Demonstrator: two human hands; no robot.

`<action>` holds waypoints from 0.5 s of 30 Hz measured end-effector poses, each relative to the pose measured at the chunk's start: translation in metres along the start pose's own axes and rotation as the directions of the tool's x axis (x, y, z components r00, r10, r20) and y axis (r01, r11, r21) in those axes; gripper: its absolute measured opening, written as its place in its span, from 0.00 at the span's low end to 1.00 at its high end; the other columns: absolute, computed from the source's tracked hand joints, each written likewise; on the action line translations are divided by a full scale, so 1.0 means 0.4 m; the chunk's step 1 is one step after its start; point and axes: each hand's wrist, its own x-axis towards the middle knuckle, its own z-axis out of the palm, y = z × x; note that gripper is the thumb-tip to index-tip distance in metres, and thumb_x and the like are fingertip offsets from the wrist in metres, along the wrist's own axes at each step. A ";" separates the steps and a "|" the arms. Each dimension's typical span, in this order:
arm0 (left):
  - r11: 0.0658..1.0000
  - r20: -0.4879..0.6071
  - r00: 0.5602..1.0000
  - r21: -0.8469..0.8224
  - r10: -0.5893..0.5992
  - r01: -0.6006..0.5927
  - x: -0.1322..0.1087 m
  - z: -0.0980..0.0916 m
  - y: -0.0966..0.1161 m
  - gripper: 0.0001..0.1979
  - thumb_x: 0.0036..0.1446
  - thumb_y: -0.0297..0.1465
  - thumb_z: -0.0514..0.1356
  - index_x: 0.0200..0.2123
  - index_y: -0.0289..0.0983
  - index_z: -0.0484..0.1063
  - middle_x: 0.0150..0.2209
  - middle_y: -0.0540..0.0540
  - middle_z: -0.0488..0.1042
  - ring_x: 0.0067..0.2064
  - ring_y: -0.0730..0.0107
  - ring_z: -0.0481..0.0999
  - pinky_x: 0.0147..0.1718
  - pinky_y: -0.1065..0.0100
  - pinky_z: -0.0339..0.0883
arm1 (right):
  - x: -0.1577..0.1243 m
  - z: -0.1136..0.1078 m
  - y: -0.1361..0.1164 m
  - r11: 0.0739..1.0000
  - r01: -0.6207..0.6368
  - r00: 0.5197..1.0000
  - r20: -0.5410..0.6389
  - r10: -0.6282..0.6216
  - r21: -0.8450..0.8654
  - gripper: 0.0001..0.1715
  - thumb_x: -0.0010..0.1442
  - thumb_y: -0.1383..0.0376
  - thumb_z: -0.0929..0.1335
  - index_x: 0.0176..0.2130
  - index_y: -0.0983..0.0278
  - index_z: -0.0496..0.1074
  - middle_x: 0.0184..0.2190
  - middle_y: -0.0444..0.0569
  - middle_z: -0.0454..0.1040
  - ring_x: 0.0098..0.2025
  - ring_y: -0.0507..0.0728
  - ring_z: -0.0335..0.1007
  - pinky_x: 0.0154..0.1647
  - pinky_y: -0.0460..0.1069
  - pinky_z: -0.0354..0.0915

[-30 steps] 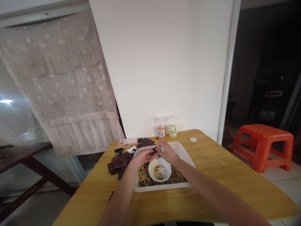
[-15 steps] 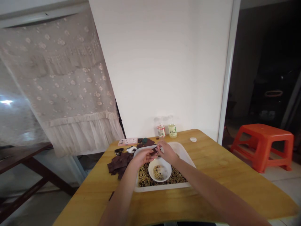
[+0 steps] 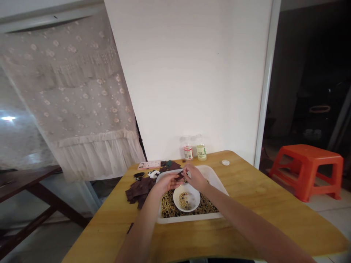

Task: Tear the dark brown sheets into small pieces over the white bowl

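Observation:
My left hand (image 3: pixel 166 183) and my right hand (image 3: pixel 194 177) meet above a white plastic tray (image 3: pixel 190 219), pinching a small dark brown piece (image 3: pixel 180 177) between their fingers. Below them, a white bowl (image 3: pixel 187 198) holds pale beans and a few dark ones. Mixed tan and dark beans (image 3: pixel 168 206) fill the tray around the bowl. Left of the tray lies a pile of dark brown sheets (image 3: pixel 139 191), close to my left forearm.
The tray stands on a yellow wooden table (image 3: pixel 260 212). Behind it are a pink phone (image 3: pixel 149 164), a crumpled white scrap (image 3: pixel 153 174), several small bottles (image 3: pixel 201 152) and a white cap (image 3: pixel 225 162). An orange stool (image 3: pixel 307 171) stands right; a dark table (image 3: pixel 24 186) stands left.
Both hands stay almost where they were, still pinching the dark piece. The view drifts only slightly.

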 end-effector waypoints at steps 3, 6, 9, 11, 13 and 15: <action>1.000 -0.004 1.000 0.004 0.004 -0.004 -0.001 0.000 0.000 0.06 0.48 0.28 0.59 0.31 0.33 0.71 0.33 0.43 0.77 0.32 0.68 0.77 0.29 0.73 0.68 | 0.000 0.001 0.001 1.000 0.006 1.000 -0.005 -0.006 0.000 0.07 0.52 0.73 0.60 0.27 0.62 0.56 0.29 0.46 0.61 0.32 0.53 0.59 0.34 0.48 0.59; 1.000 -0.001 1.000 0.008 0.012 -0.012 -0.001 -0.001 0.000 0.07 0.47 0.29 0.60 0.32 0.32 0.71 0.34 0.42 0.77 0.33 0.68 0.77 0.29 0.73 0.68 | 0.000 0.001 0.001 1.000 0.017 1.000 -0.011 -0.017 0.004 0.06 0.52 0.73 0.60 0.27 0.62 0.57 0.29 0.46 0.62 0.32 0.53 0.59 0.34 0.48 0.59; 1.000 -0.001 1.000 0.011 0.013 -0.013 -0.001 -0.001 -0.001 0.08 0.45 0.30 0.61 0.32 0.33 0.71 0.35 0.42 0.77 0.33 0.67 0.77 0.29 0.73 0.68 | 0.000 0.001 0.001 1.000 0.025 1.000 -0.016 -0.025 0.007 0.06 0.52 0.73 0.60 0.28 0.62 0.57 0.29 0.46 0.61 0.32 0.53 0.59 0.34 0.48 0.59; 1.000 -0.002 1.000 0.012 0.015 -0.015 0.000 -0.001 -0.001 0.08 0.44 0.30 0.61 0.31 0.33 0.71 0.34 0.42 0.77 0.33 0.67 0.77 0.28 0.73 0.68 | -0.001 0.001 0.001 1.000 0.021 1.000 -0.013 -0.020 0.009 0.06 0.52 0.74 0.59 0.28 0.62 0.57 0.29 0.46 0.61 0.32 0.53 0.59 0.34 0.48 0.59; 1.000 -0.009 1.000 0.014 0.017 -0.017 0.001 -0.002 -0.001 0.08 0.44 0.30 0.61 0.31 0.33 0.71 0.34 0.42 0.77 0.33 0.67 0.77 0.28 0.73 0.68 | -0.001 0.001 0.000 1.000 0.012 1.000 -0.007 -0.012 0.012 0.07 0.51 0.74 0.59 0.28 0.62 0.57 0.29 0.46 0.62 0.33 0.53 0.59 0.35 0.48 0.59; 1.000 -0.013 1.000 0.013 0.018 -0.018 0.002 -0.002 -0.001 0.08 0.45 0.29 0.61 0.31 0.33 0.72 0.34 0.42 0.77 0.33 0.67 0.77 0.28 0.73 0.68 | -0.001 0.000 0.000 1.000 0.007 1.000 -0.003 -0.007 0.015 0.06 0.52 0.74 0.60 0.28 0.62 0.57 0.29 0.46 0.62 0.33 0.53 0.60 0.35 0.48 0.59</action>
